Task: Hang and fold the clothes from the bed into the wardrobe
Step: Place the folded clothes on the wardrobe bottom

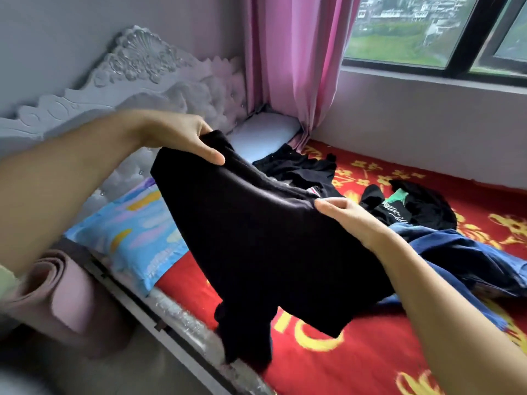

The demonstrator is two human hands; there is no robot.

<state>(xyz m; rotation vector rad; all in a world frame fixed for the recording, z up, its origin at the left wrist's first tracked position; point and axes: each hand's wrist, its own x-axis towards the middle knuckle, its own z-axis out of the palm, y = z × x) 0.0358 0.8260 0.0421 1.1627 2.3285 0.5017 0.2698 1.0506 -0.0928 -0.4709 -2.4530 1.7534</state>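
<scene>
Black garment [256, 238] held above bed [370, 352], pinched along top edge by left hand [182, 135] and right hand [348, 220]. Soft, light, limp; best gripped at corners. More clothes [413, 206] on bed.

Forearms bare; pale green sleeve edge [4, 280], perhaps, far left
</scene>
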